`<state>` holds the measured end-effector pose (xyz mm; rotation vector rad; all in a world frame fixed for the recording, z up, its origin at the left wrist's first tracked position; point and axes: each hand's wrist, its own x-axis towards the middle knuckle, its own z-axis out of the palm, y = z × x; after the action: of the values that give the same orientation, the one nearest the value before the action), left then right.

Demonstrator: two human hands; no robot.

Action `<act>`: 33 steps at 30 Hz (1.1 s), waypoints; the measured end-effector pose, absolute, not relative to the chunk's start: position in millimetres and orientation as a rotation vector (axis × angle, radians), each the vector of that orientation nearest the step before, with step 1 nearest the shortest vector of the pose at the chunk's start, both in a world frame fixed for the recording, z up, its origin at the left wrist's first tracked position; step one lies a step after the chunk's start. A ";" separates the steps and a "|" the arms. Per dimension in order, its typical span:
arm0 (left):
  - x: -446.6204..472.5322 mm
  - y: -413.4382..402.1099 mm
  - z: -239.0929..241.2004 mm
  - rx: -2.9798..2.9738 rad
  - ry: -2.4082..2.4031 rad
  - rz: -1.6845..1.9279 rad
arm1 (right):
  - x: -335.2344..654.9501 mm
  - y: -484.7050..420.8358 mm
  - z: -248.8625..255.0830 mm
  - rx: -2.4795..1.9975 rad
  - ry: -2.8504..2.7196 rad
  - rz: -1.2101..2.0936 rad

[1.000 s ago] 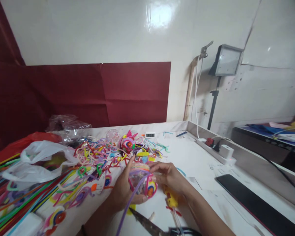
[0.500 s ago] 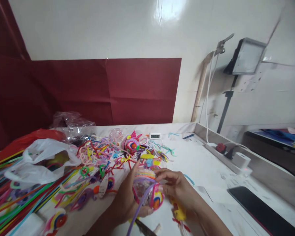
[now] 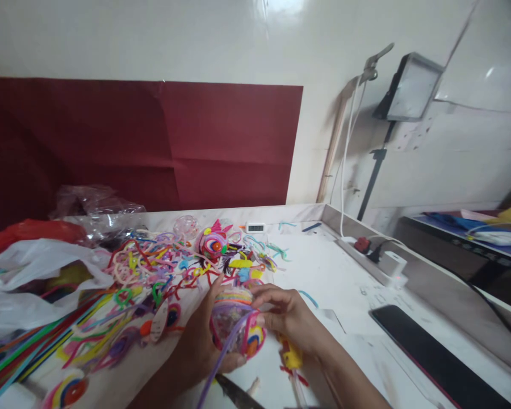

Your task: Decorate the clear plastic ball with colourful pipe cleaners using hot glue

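A clear ball (image 3: 234, 324) wrapped in coloured pipe cleaners is cupped in my left hand (image 3: 204, 346), whose fingers curl under it. My right hand (image 3: 287, 315) pinches a purple pipe cleaner (image 3: 221, 363) against the ball's top; the strand trails down toward the bottom edge. A finished ball with pink spikes (image 3: 212, 243) stands behind, among a heap of bent pipe cleaners (image 3: 153, 272).
Straight pipe cleaners (image 3: 34, 346) and a white plastic bag (image 3: 29, 278) lie at left. Scissors (image 3: 238, 396) and a yellow tool (image 3: 292, 359) lie near my wrists. A dark phone (image 3: 434, 358) lies at right, a power strip (image 3: 387, 267) along the table's raised edge, a small clock (image 3: 255, 228) behind.
The hands and ball stay together with only small finger shifts. The view has swung slightly, so everything sits a little further left and lower than half a second ago.
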<state>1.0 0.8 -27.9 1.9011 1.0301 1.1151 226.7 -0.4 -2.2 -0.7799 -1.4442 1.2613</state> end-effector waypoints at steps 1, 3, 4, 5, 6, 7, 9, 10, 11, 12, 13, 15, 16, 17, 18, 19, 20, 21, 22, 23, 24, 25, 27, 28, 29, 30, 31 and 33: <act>1.5 0.7 -26.5 1.897 1.020 1.113 | 226.7 -1.0 -1.1 -0.781 -1.455 1.247; 2.3 0.6 -23.7 1.886 0.993 1.103 | 226.7 -2.5 1.2 -0.793 -1.459 1.239; 2.6 0.6 -22.6 1.884 0.991 1.099 | 226.7 -3.3 2.1 -0.802 -1.445 1.252; 2.8 0.5 -22.0 1.888 0.996 1.097 | 226.7 -4.2 2.9 -0.812 -1.427 1.274; 2.8 0.5 -21.7 1.894 1.005 1.093 | 226.6 -5.0 3.4 -0.820 -1.410 1.299; 2.7 0.4 -21.7 1.898 1.016 1.087 | 226.6 -5.8 3.7 -0.825 -1.395 1.324; 1.8 0.2 -22.3 1.897 1.030 1.067 | 226.4 -6.8 4.0 -0.829 -1.383 1.346; 1.2 0.1 -22.6 1.900 1.033 1.060 | 226.4 -7.1 4.1 -0.826 -1.389 1.342; 0.5 0.1 -22.9 1.907 1.040 1.055 | 226.3 -7.2 4.3 -0.820 -1.399 1.330; -0.1 0.1 -23.0 1.915 1.050 1.052 | 226.2 -7.4 4.7 -0.812 -1.413 1.316; -0.6 0.1 -22.9 1.923 1.063 1.052 | 226.2 -7.6 5.1 -0.804 -1.427 1.303; -0.9 0.1 -21.7 1.931 1.073 1.054 | 226.0 -8.1 6.3 -0.779 -1.446 1.288; -0.6 0.0 -20.7 1.928 1.065 1.055 | 226.0 -8.5 6.8 -0.763 -1.454 1.283; -0.2 -0.1 -19.5 1.923 1.051 1.057 | 226.1 -8.9 7.0 -0.749 -1.468 1.272; 0.5 -0.3 -18.4 1.919 1.032 1.060 | 226.3 -9.2 7.0 -0.741 -1.488 1.250; 1.2 -0.5 -17.4 1.917 1.013 1.063 | 226.7 -9.4 6.7 -0.744 -1.514 1.211; 1.9 -0.7 -16.6 1.919 0.997 1.066 | 227.3 -9.5 6.1 -0.755 -1.546 1.162; 2.6 -0.9 -16.1 1.928 0.986 1.072 | 227.9 -9.5 5.3 -0.770 -1.578 1.110; 3.2 -1.0 -15.8 1.942 0.983 1.082 | 228.7 -9.6 4.4 -0.784 -1.603 1.063; 3.8 -1.1 -15.7 1.959 0.989 1.097 | 229.5 -9.7 3.8 -0.795 -1.624 1.023; 4.2 -1.2 -15.7 1.976 0.998 1.113 | 230.3 -10.0 3.6 -0.804 -1.649 0.990; 4.5 -1.1 -15.8 1.990 1.009 1.128 | 231.1 -10.4 4.0 -0.813 -1.681 0.957; 4.7 -1.0 -15.9 2.007 1.025 1.143 | 232.5 -12.0 6.6 -0.839 -1.761 0.864; 4.7 -0.9 -15.8 2.015 1.031 1.145 | 233.1 -12.9 8.6 -0.848 -1.810 0.807; 4.7 -0.8 -15.7 2.023 1.037 1.142 | 233.6 -13.9 10.8 -0.850 -1.859 0.752; 4.6 -0.8 -15.6 2.029 1.043 1.138 | 234.0 -14.8 13.0 -0.845 -1.900 0.703; 4.7 -0.9 -15.5 2.035 1.050 1.138 | 234.3 -15.6 15.1 -0.836 -1.934 0.661; 4.8 -1.0 -15.2 2.033 1.058 1.137 | 234.7 -16.7 17.9 -0.820 -1.982 0.604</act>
<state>4.8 -1.0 -15.2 2.0326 1.0577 1.1374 234.7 -16.7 17.9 -0.8204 -1.9817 0.6040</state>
